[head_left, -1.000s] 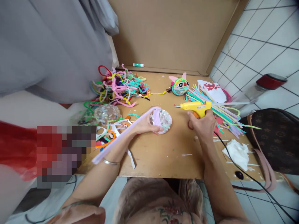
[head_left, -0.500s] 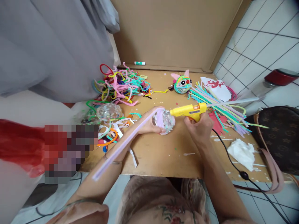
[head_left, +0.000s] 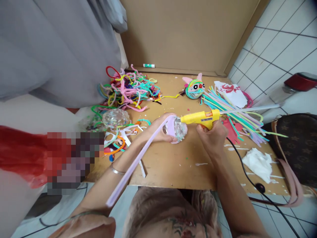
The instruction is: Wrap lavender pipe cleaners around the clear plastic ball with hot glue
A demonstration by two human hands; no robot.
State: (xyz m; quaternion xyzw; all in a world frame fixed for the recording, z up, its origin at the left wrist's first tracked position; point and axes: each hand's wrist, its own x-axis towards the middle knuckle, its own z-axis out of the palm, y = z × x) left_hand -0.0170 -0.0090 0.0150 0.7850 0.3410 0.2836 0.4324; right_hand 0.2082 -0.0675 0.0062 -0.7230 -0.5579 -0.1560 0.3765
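My left hand (head_left: pixel 159 129) is closed around a clear faceted plastic ball (head_left: pixel 181 130), partly wound with lilac pipe cleaner. The loose end of that lilac pipe cleaner (head_left: pixel 135 164) hangs down over my left forearm. In my right hand (head_left: pixel 215 135) is a yellow hot glue gun (head_left: pixel 199 119), gripped by its handle. Its metal nozzle meets the ball beside the lilac windings; whether glue is flowing I cannot tell. A long clear glue stick (head_left: pixel 250 108) sticks out of the gun's back.
Tangled pipe cleaners (head_left: pixel 128 89) and another clear ball (head_left: pixel 116 118) lie at left. Behind stand a decorated ball with pink ears (head_left: pixel 195 88) and a glue stick tube (head_left: pixel 149 65). Straight pipe cleaners (head_left: pixel 237 115), crumpled tissue (head_left: pixel 258 164), the gun's cord (head_left: pixel 241 163) and a brown bag (head_left: pixel 294 148) are at right.
The loose end of the lilac pipe cleaner has swung slightly right and down. Both hands keep their hold, with the nozzle still at the ball; the view has shifted slightly.
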